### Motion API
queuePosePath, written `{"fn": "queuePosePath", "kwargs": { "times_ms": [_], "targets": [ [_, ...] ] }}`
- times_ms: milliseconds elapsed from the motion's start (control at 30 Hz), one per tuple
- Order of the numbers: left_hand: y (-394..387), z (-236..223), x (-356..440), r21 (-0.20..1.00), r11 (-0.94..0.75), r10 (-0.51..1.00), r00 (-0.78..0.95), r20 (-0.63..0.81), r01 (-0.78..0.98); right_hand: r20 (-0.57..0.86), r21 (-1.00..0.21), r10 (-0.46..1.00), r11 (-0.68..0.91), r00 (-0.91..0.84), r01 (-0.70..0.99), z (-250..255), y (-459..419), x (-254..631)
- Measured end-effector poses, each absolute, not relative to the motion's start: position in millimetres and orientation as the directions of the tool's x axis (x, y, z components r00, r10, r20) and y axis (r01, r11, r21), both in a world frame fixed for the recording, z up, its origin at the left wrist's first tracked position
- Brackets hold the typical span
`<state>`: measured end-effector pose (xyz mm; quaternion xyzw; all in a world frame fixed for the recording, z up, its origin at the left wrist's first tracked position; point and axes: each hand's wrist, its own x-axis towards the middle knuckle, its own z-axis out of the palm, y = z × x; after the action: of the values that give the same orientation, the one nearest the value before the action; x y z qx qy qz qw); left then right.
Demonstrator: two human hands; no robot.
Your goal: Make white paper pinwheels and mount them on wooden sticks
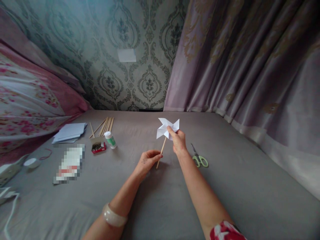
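Observation:
A white paper pinwheel (163, 128) on a thin wooden stick (162, 146) is held up over the grey sheet, its stick leaning slightly. My left hand (149, 160) pinches the lower part of the stick between thumb and fingers. At the pinwheel's middle, my right hand (178, 139) presses its thumb on the front, with the other fingers behind the paper. Those rear fingers are partly hidden. Green-handled scissors (200, 160) lie just right of my right forearm, apart from it.
On the left are stacked white paper (69, 132), several wooden sticks (107, 126), a small red box (98, 147) of dark bits, a white-and-green bottle (110, 140) and a blurred-out packet (70, 165). A power strip (10, 171) with cords sits at the far left. Curtains (225, 66) border the right.

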<state>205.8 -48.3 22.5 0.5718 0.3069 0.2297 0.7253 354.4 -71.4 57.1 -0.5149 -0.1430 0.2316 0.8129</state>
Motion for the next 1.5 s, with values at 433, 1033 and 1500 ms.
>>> {"fn": "queuePosePath", "kwargs": {
  "times_ms": [433,1033,1500],
  "targets": [
    [-45,26,205,0.961,0.276,0.765,0.608,-0.212,-0.012,0.017,-0.987,0.697,0.127,0.717,-0.100,65,-85,374],
    [-44,25,205,0.976,0.207,0.848,0.511,-0.143,-0.070,0.175,-0.576,0.913,-0.209,0.369,0.790,114,-124,324],
    [-45,25,205,0.976,0.211,0.845,0.512,-0.156,-0.052,0.115,-0.557,0.915,-0.263,0.386,0.788,117,-129,340]
  ]
}}
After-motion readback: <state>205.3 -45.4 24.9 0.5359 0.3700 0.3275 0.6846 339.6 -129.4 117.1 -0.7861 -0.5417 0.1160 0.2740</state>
